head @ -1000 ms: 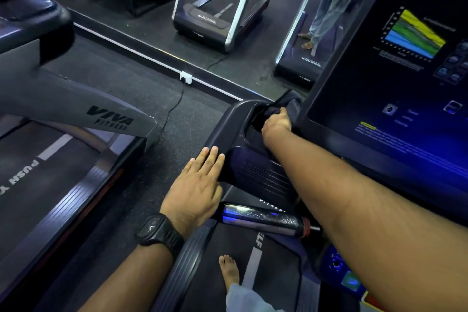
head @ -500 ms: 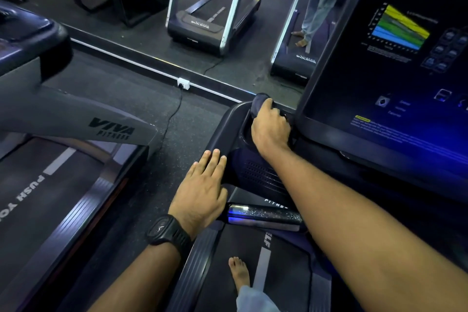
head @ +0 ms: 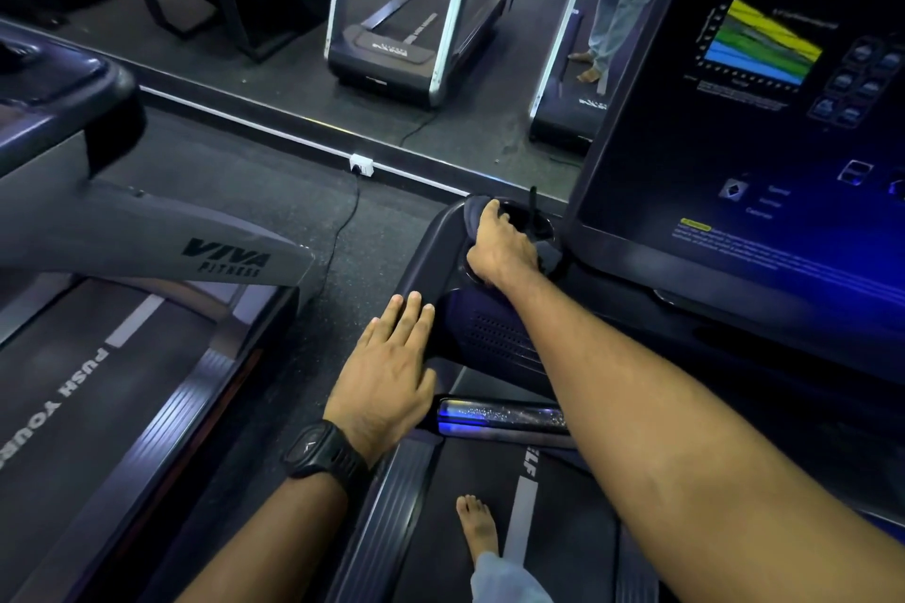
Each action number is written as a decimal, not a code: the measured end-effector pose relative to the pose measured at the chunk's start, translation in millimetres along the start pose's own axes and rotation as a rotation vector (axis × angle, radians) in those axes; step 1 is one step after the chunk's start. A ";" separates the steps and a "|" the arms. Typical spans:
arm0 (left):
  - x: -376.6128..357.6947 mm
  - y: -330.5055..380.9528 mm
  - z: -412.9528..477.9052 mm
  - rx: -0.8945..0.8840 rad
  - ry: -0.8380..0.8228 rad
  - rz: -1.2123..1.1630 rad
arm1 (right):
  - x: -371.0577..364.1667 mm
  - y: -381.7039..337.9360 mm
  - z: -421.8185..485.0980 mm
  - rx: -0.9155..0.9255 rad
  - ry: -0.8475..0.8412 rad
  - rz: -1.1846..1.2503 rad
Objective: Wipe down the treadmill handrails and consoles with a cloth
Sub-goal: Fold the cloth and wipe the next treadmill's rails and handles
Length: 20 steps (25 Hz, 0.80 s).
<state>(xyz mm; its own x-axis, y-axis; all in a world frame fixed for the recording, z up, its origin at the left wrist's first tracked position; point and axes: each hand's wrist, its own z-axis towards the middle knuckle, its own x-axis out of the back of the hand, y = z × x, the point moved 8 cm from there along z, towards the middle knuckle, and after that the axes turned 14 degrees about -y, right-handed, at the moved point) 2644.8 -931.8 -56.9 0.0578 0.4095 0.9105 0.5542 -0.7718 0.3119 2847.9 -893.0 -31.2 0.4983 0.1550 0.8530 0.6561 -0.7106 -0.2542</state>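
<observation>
I stand on a dark treadmill whose console screen (head: pixel 764 191) fills the right side. My right hand (head: pixel 502 247) reaches into the round cup holder (head: pixel 541 223) at the console's left corner and grips a dark cloth (head: pixel 474 211), which shows only as a small fold above the fingers. My left hand (head: pixel 387 367) lies flat with straight fingers on the left edge of the console housing (head: pixel 440 260), beside the speaker grille (head: pixel 499 338). A shiny handrail grip (head: pixel 499 416) runs below, between my two arms.
A second grey treadmill (head: pixel 147 235) marked VIVA FITNESS stands close on the left, with a strip of dark floor between. A wall mirror (head: pixel 440 39) ahead reflects treadmills and a standing person. A cable runs to a socket (head: pixel 361 164). My bare foot (head: pixel 477 524) is on the belt.
My right hand has slid with the cloth from the cup holder's right rim to its far left rim. My left hand has stayed flat on the housing edge.
</observation>
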 end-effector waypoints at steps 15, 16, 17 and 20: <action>-2.3 -3.3 0.5 -0.007 0.055 0.001 | 22.8 10.3 -2.1 0.030 0.176 -0.463; -2.2 -3.4 1.4 -0.007 0.058 0.001 | 26.4 11.2 0.5 0.009 0.231 -0.329; -2.0 -3.0 2.4 -0.007 0.060 0.004 | 26.8 10.9 3.1 0.011 0.245 -0.264; -3.8 -5.5 3.8 -0.003 0.055 0.015 | 17.4 5.7 12.0 0.092 0.124 -0.426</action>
<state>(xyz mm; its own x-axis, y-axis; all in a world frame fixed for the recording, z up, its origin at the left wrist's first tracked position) 2644.7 -927.2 -63.1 0.0207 0.3707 0.9285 0.5512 -0.7790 0.2988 2867.0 -886.2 -23.2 0.1050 0.3327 0.9372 0.8384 -0.5365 0.0965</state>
